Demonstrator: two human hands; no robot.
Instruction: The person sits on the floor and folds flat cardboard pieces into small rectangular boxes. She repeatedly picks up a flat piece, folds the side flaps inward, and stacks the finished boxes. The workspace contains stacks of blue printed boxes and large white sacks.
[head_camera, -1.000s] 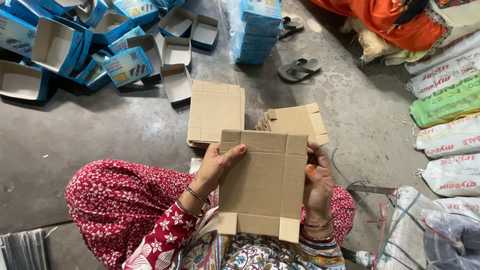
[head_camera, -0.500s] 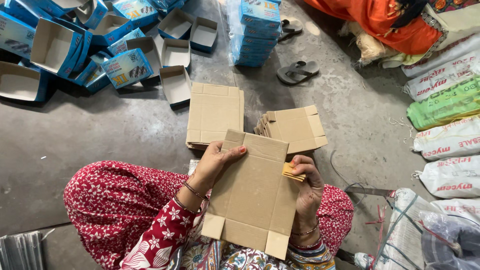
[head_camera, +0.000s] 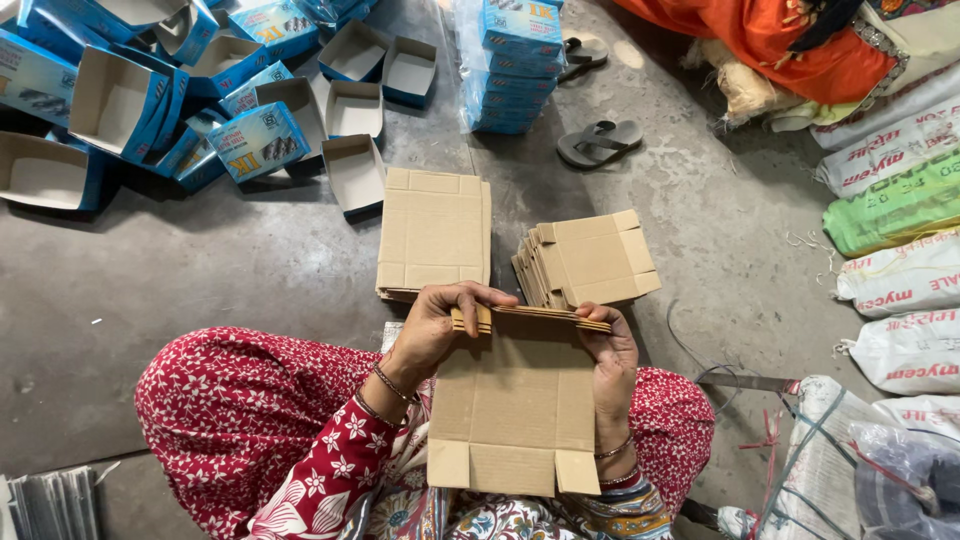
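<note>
Left hand (head_camera: 440, 322) and right hand (head_camera: 608, 352) folding a flat cardboard box blank (head_camera: 515, 410) over lap, two cardboard stacks (head_camera: 433, 235) beyond, blue boxes (head_camera: 262, 140) scattered

Both hands raised before the lap, left hand (head_camera: 432, 325) and right hand (head_camera: 608, 352) with fingers curled, pinching shut

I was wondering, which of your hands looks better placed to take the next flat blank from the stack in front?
Probably the left hand. It grips the folded top edge of the cardboard blank right beside the near edge of the flat stack. The right hand is nearer the tilted stack.
</note>
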